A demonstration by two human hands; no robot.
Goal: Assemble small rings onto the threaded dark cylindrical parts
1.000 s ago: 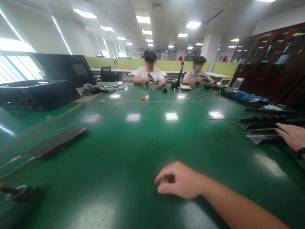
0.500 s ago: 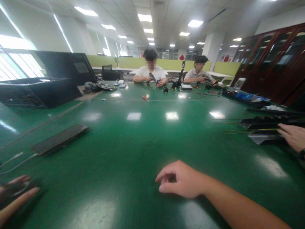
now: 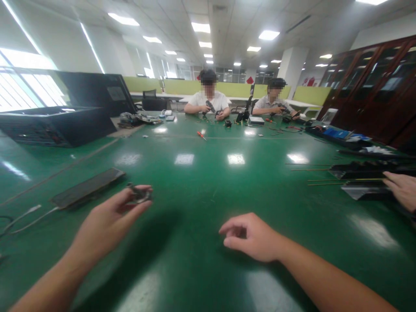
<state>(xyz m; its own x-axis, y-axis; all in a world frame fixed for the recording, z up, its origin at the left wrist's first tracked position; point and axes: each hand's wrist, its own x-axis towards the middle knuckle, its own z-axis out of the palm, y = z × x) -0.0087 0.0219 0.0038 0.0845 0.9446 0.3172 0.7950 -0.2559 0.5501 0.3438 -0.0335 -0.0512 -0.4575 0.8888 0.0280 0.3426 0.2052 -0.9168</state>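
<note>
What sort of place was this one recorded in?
Probably an office or office-like workroom: a broad green tabletop bears what looks like a red-handled screwdriver, low yellow-green partitions run across the background, and tall dark-red cabinets stand at the right.

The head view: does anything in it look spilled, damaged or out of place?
No spill shows: the white patches look like reflected ceiling lights. The red-handled tool stands out slightly, lying loose and slanted, apart from the black block. The small part in the left hand is too blurred to judge for damage.
</note>
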